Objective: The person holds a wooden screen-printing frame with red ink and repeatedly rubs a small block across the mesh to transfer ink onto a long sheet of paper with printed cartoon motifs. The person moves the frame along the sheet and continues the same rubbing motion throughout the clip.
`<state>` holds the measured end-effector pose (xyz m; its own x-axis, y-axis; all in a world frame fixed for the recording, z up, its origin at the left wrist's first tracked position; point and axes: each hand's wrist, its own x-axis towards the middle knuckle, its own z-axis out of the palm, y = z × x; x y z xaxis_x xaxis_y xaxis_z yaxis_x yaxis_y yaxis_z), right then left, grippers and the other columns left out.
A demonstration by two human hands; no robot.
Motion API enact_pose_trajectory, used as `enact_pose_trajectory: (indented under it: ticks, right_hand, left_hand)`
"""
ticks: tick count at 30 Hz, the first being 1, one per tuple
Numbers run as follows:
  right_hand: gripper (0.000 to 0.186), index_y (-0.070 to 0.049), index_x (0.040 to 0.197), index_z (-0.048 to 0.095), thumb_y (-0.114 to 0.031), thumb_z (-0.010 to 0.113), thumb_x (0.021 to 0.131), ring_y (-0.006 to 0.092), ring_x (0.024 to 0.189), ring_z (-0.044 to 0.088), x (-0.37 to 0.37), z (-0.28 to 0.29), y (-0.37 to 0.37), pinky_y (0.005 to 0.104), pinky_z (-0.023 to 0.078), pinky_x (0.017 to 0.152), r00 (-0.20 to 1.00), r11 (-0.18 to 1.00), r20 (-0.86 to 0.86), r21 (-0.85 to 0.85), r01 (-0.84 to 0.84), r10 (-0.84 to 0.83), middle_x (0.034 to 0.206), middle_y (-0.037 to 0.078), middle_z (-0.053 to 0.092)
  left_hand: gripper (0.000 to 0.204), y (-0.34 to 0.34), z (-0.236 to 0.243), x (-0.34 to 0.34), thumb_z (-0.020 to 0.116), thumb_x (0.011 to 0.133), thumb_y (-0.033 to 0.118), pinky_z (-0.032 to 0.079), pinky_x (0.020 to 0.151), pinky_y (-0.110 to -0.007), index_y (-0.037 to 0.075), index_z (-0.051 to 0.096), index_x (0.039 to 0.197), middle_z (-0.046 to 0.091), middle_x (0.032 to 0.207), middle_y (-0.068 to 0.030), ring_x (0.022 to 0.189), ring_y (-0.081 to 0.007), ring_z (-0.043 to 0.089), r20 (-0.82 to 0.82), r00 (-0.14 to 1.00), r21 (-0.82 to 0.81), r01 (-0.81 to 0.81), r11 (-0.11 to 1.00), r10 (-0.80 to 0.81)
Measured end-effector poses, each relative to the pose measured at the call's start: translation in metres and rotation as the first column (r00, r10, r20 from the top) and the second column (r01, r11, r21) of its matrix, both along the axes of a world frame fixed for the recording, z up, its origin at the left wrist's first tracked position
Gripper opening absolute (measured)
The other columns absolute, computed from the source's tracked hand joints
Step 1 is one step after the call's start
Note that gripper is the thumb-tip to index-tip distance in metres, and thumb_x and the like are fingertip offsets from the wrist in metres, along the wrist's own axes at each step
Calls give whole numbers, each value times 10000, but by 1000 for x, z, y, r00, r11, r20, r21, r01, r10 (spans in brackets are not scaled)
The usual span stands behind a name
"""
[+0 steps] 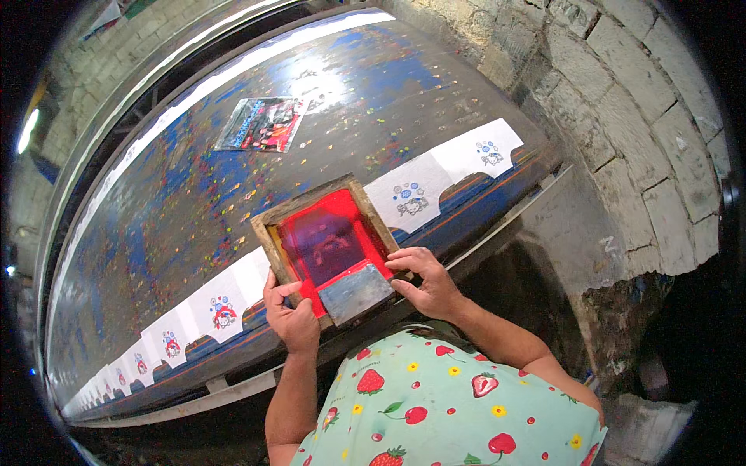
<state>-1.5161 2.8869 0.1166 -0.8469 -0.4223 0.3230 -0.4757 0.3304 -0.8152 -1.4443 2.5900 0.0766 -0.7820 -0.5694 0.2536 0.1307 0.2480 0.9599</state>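
My left hand (292, 314) grips the left side of a wooden screen frame (304, 197) near its bottom corner. My right hand (426, 286) grips the opposite side at its lower corner. The screen is coated in red ink (348, 206) around a darker centre, and a grey rectangular plate (355, 294) lies across its near end. It sits over a row of white cut fabric pieces along the long table's near edge. Those to the right (402, 186) bear blue and grey outline prints; those to the left (233, 289) have red added.
The long dark table (171, 210) is speckled with coloured paint. A printed glossy packet (260, 124) lies toward its middle, and a white strip (171, 105) runs along the far edge. A stone block wall (622, 101) stands at the right. A lit tube (28, 130) shows far left.
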Motion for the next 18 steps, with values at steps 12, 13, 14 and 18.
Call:
enact_pose_trajectory:
  ticks: [12, 13, 14, 18]
  right_hand:
    - [384, -79, 1249, 788, -78, 903, 882, 375, 1312, 680, -84, 6, 152, 537, 500, 1207, 996, 999, -91, 30, 11, -9, 1301, 148, 785]
    - [383, -77, 1245, 788, -78, 905, 880, 375, 1314, 679, -89, 6, 159, 540, 498, 1214, 996, 1000, -92, 27, 0, 2, 1297, 146, 786]
    - [383, -76, 1241, 788, -77, 908, 877, 375, 1316, 678, -93, 6, 165, 542, 496, 1221, 995, 1000, -95, 25, -12, 14, 1293, 144, 788]
    - [398, -76, 1249, 788, -74, 911, 871, 381, 1332, 671, -103, 5, 179, 550, 493, 1229, 996, 999, -82, 17, -46, 47, 1295, 143, 783]
  left_hand:
    - [316, 151, -20, -89, 658, 784, -116, 340, 1334, -472, 9, 759, 1056, 547, 1655, -366, 1605, -444, 503, 26, 1000, -25, 8, 1000, -7]
    - [324, 158, -21, -91, 664, 782, -121, 355, 1321, -463, 14, 762, 1060, 526, 1679, -356, 1614, -427, 496, 34, 999, 11, -3, 1000, 3]
    - [327, 163, -21, -92, 664, 783, -126, 362, 1316, -457, 16, 764, 1061, 518, 1688, -353, 1615, -417, 495, 53, 999, 80, -4, 997, 0]
    - [345, 175, -20, -99, 662, 784, -155, 390, 1294, -433, 24, 765, 1061, 485, 1724, -341, 1620, -382, 495, 93, 995, 221, -39, 974, 19]
